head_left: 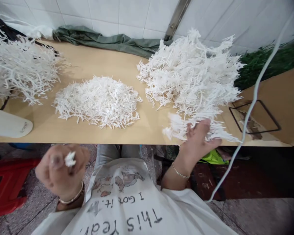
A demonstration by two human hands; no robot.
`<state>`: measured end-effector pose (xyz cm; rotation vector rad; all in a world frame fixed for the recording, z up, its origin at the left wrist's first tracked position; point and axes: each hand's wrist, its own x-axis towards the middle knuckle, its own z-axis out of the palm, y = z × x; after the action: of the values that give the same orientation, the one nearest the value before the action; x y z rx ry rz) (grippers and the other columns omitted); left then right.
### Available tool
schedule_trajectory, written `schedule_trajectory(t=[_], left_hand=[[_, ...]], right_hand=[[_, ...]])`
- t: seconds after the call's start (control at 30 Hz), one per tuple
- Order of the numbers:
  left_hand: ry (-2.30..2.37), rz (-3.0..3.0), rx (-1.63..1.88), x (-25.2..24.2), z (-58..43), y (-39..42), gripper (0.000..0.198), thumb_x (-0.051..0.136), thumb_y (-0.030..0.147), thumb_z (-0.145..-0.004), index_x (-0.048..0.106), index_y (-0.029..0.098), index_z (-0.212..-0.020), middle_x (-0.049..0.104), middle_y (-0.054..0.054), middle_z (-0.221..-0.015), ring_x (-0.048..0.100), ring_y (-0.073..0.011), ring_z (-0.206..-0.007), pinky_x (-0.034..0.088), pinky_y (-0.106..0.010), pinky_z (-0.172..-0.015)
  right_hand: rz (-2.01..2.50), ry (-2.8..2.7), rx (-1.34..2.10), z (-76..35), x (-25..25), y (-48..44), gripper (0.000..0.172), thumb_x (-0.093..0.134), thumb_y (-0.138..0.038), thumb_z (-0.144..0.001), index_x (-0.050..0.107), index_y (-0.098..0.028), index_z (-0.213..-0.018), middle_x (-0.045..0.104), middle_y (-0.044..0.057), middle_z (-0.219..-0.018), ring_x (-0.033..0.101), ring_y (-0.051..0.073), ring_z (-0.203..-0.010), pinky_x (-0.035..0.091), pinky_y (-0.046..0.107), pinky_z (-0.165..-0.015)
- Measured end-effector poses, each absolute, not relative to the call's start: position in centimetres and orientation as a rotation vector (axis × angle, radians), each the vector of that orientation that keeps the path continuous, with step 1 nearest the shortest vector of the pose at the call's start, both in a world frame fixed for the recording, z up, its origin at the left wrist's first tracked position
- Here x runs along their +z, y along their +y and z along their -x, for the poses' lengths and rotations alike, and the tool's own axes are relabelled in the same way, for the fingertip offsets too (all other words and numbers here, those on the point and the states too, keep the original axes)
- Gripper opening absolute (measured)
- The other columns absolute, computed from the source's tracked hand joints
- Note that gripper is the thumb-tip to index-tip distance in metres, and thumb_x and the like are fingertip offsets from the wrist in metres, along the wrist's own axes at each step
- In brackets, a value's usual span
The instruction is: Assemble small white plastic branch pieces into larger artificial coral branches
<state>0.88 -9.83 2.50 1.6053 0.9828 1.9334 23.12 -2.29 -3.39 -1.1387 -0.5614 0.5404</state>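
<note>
Holds a small white sprig (70, 159) in tightly curled fingers of the left hand (60, 173), just off the near edge of the worktop (154, 130). Reaches with partly spread fingers of the right hand (196, 142) over loose white pieces (221, 132) at that same edge; cannot tell whether gripping any. Shares the worktop with a tall branching white pile (193, 71) beyond the right hand, a low white heap (100, 101) mid-way, a tangled white bunch (24, 68) and a white cylinder (9, 122) at left. Has a green cloth (105, 39) along the back and, at right, a pale cable (256, 85) slanting down past the near edge, in the way there. Wears a white shirt (127, 195) reading "This Year" and "I Got it.", upside down; cannot read the cylinder's print. Has room between heap and pile, and a red stool (7, 186) below left.
</note>
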Motion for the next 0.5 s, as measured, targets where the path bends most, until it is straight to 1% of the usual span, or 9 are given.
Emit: schedule_trajectory(t=[0.07, 0.1, 0.13, 0.2, 0.27, 0.33, 0.37, 0.43, 0.5], left_hand=[[1.388, -1.688, 1.934, 3.5, 0.2, -8.1, 0.034, 0.048, 0.028, -0.092, 0.038, 0.017, -0.061, 0.031, 0.002, -0.051, 0.033, -0.0068, -0.042, 0.023, -0.025, -0.04], [1.574, -1.772, 1.739, 3.7, 0.7, -6.8, 0.035, 0.045, 0.032, -0.094, 0.038, 0.017, -0.063, 0.038, 0.001, -0.054, 0.041, -0.0083, -0.048, 0.03, -0.027, -0.046], [1.678, -1.886, 1.57, 3.8, 1.1, -5.4, 0.032, 0.043, 0.036, -0.094, 0.042, 0.018, -0.069, 0.044, 0.0, -0.059, 0.045, -0.0087, -0.052, 0.033, -0.027, -0.051], [1.896, -2.063, 1.332, 3.8, 1.8, -2.2, 0.026, 0.043, 0.042, -0.093, 0.045, 0.019, -0.082, 0.052, 0.001, -0.066, 0.047, -0.0087, -0.054, 0.033, -0.027, -0.053], [2.046, -2.172, 1.2, 3.6, 2.4, 0.6, 0.023, 0.042, 0.039, -0.093, 0.046, 0.018, -0.084, 0.056, 0.0, -0.07, 0.047, -0.0084, -0.054, 0.032, -0.027, -0.055], [2.121, -2.225, 1.114, 3.2, 2.9, 2.9, 0.014, 0.054, 0.033, -0.087, 0.05, 0.019, -0.088, 0.059, 0.0, -0.076, 0.046, -0.0075, -0.053, 0.031, -0.026, -0.057], [2.13, -2.245, 1.091, 3.0, 3.1, 3.8, 0.015, 0.061, 0.029, -0.082, 0.053, 0.02, -0.091, 0.06, 0.0, -0.079, 0.045, -0.0069, -0.052, 0.031, -0.026, -0.056], [2.056, -2.3, 1.083, 2.6, 3.4, 5.1, 0.027, 0.07, 0.021, -0.074, 0.057, 0.021, -0.097, 0.061, 0.0, -0.082, 0.045, -0.0058, -0.049, 0.032, -0.026, -0.055], [1.907, -2.355, 1.174, 2.5, 3.3, 5.7, 0.031, 0.071, 0.023, -0.073, 0.058, 0.022, -0.101, 0.061, -0.001, -0.083, 0.044, -0.0049, -0.046, 0.034, -0.026, -0.054]], right_hand=[[1.155, -0.607, 0.571, -23.6, -3.2, -2.3, 0.038, 0.069, -0.048, -0.073, 0.049, -0.019, -0.086, 0.055, 0.0, -0.078, 0.053, 0.007, -0.064, 0.049, 0.019, -0.057], [1.15, -0.692, 0.617, -23.5, -3.3, -2.4, 0.038, 0.072, -0.045, -0.071, 0.052, -0.018, -0.09, 0.058, 0.001, -0.082, 0.057, 0.008, -0.069, 0.051, 0.02, -0.061], [1.13, -0.811, 0.68, -23.2, -3.4, -2.6, 0.038, 0.071, -0.045, -0.072, 0.055, -0.018, -0.094, 0.06, 0.002, -0.086, 0.06, 0.009, -0.075, 0.052, 0.021, -0.066], [1.093, -0.959, 0.759, -22.5, -3.7, -2.9, 0.036, 0.067, -0.043, -0.077, 0.058, -0.019, -0.1, 0.062, 0.003, -0.092, 0.062, 0.01, -0.084, 0.053, 0.023, -0.077], [1.063, -1.015, 0.794, -22.0, -3.5, -2.9, 0.033, 0.065, -0.042, -0.079, 0.059, -0.019, -0.101, 0.063, 0.003, -0.093, 0.062, 0.01, -0.084, 0.052, 0.025, -0.08], [1.025, -1.075, 0.822, -21.7, -3.2, -2.7, 0.028, 0.063, -0.041, -0.081, 0.06, -0.018, -0.096, 0.063, 0.004, -0.089, 0.062, 0.01, -0.08, 0.052, 0.025, -0.079], [1.01, -1.108, 0.835, -21.7, -3.0, -2.6, 0.026, 0.063, -0.04, -0.082, 0.06, -0.018, -0.094, 0.063, 0.004, -0.087, 0.062, 0.01, -0.079, 0.052, 0.024, -0.077], [0.989, -1.147, 0.856, -21.6, -2.7, -2.6, 0.023, 0.061, -0.039, -0.083, 0.06, -0.018, -0.092, 0.063, 0.004, -0.087, 0.061, 0.011, -0.078, 0.051, 0.023, -0.073], [0.981, -1.144, 0.894, -21.4, -2.6, -2.6, 0.023, 0.061, -0.039, -0.083, 0.06, -0.019, -0.095, 0.064, 0.004, -0.089, 0.061, 0.011, -0.08, 0.051, 0.021, -0.07]])
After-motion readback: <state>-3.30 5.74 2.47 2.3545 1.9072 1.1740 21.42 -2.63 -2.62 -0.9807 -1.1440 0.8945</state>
